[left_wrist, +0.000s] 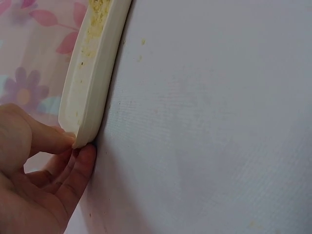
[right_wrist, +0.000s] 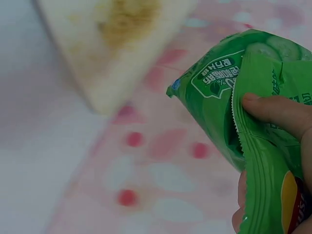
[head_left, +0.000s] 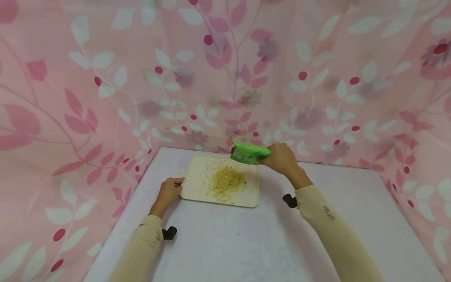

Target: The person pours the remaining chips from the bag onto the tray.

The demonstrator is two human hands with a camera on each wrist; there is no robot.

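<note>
A cream rectangular tray [head_left: 197,184] lies on the white table, with a pile of yellowish crumbs [head_left: 226,181] in its middle. My left hand [head_left: 170,190] pinches the tray's near left corner; in the left wrist view the thumb and fingers [left_wrist: 80,165] clamp the tray's rim [left_wrist: 92,102]. My right hand [head_left: 280,157] grips a green snack bag [head_left: 248,153] above the tray's far right corner. The bag [right_wrist: 229,97] is crumpled, with its torn mouth turned toward the tray [right_wrist: 102,58], and my thumb [right_wrist: 280,109] presses on it.
The table [head_left: 246,243] is covered in a white cloth, with a few stray crumbs near the tray. A pink floral curtain [head_left: 105,78] hangs round the table on the back and both sides. Both forearms wear beige sleeves.
</note>
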